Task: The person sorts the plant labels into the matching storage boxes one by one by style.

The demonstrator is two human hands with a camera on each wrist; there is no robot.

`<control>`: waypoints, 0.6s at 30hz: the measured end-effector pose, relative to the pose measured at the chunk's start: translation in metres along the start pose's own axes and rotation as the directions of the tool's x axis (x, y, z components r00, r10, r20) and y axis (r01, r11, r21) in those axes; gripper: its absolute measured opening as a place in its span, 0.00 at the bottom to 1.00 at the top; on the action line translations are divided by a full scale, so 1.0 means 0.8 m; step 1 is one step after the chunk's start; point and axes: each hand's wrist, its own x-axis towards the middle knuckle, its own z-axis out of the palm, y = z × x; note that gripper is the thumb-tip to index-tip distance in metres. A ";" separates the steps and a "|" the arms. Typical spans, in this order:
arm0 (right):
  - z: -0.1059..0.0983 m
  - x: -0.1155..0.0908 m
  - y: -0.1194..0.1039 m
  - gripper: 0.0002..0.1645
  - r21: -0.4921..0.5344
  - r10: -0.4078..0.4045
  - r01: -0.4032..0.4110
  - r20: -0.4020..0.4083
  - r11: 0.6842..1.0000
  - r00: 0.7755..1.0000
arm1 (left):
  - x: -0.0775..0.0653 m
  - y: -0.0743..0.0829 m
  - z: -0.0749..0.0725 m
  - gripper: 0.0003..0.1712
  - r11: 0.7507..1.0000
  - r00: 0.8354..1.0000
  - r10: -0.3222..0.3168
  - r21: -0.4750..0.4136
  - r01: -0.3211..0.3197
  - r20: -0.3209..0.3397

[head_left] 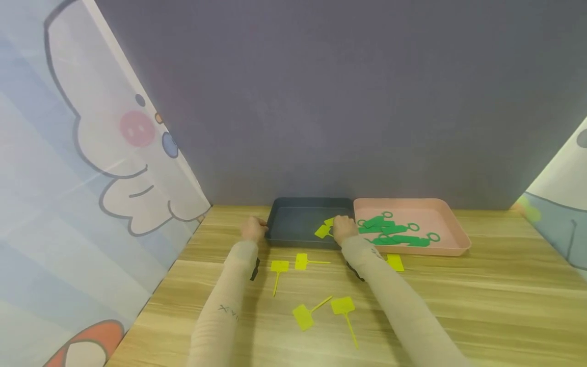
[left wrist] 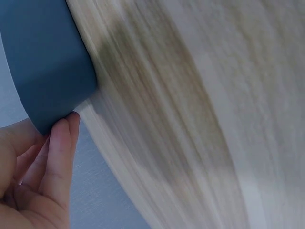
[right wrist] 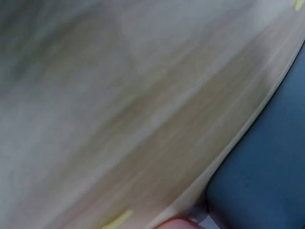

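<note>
My left hand (head_left: 254,229) pinches the left wall of a dark blue-grey tray (head_left: 293,220); the left wrist view shows thumb and fingers on the tray's corner (left wrist: 52,71). At the tray's right end, my right hand (head_left: 345,229) is curled over the front corner. Only a fingertip (right wrist: 178,224) appears in the right wrist view, beside the tray wall (right wrist: 262,181); its grip is mostly hidden. Yellow T-shaped plant labels (head_left: 322,232) lie inside the tray near the right hand. Several more yellow labels, such as one plant label (head_left: 279,266), lie on the table in front.
A pink tray (head_left: 451,232) stands against the dark tray's right side, holding several green ringed tags (head_left: 403,229). Another yellow label (head_left: 395,262) is partly covered by the right forearm. A grey panel (head_left: 321,102) rises behind the wooden table (head_left: 504,285).
</note>
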 end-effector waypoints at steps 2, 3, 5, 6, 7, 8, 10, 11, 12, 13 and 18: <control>0.000 0.000 0.000 0.06 -0.005 0.000 0.000 -0.009 1.000 1.000 | 0.000 0.000 0.000 0.12 1.000 1.000 -0.002 -0.010 0.002 0.002; 0.000 -0.001 0.000 0.06 -0.007 -0.002 0.002 -0.014 1.000 1.000 | 0.000 0.000 0.001 0.12 1.000 1.000 0.001 -0.007 -0.001 -0.001; 0.000 -0.001 0.000 0.06 -0.007 -0.007 0.007 -0.028 1.000 1.000 | 0.002 -0.001 0.001 0.12 1.000 1.000 0.006 -0.004 -0.006 -0.007; 0.000 -0.001 0.000 0.06 -0.006 -0.010 0.010 -0.031 1.000 0.999 | 0.002 -0.002 0.002 0.12 1.000 1.000 0.007 0.000 -0.007 -0.009; -0.001 -0.001 0.000 0.06 -0.002 -0.014 0.014 -0.032 1.000 0.999 | 0.003 -0.003 0.002 0.12 1.000 1.000 0.008 0.003 -0.008 -0.012; -0.001 -0.001 0.001 0.06 -0.003 -0.021 0.021 -0.037 1.000 0.999 | 0.004 -0.003 0.003 0.12 1.000 1.000 0.010 0.007 -0.010 -0.015; -0.001 -0.001 0.002 0.05 -0.009 -0.034 0.034 -0.053 0.999 0.998 | 0.004 -0.003 0.002 0.12 1.000 1.000 0.003 0.005 -0.003 -0.013; -0.001 -0.001 0.002 0.05 -0.013 -0.043 0.042 -0.065 0.999 0.997 | 0.004 -0.003 0.002 0.12 1.000 1.000 -0.002 0.001 0.002 -0.010; -0.001 -0.001 0.003 0.05 -0.015 -0.050 0.049 -0.078 0.999 0.996 | 0.003 -0.002 0.002 0.12 1.000 1.000 -0.008 -0.004 0.008 -0.006; -0.001 -0.001 0.003 0.05 -0.017 -0.058 0.057 -0.090 0.998 0.994 | 0.002 -0.002 0.001 0.12 1.000 1.000 -0.012 -0.007 0.011 -0.004; -0.002 -0.002 0.006 0.05 0.003 -0.063 0.064 -0.115 0.998 0.991 | 0.000 0.001 0.000 0.12 1.000 1.000 0.005 0.012 -0.005 -0.003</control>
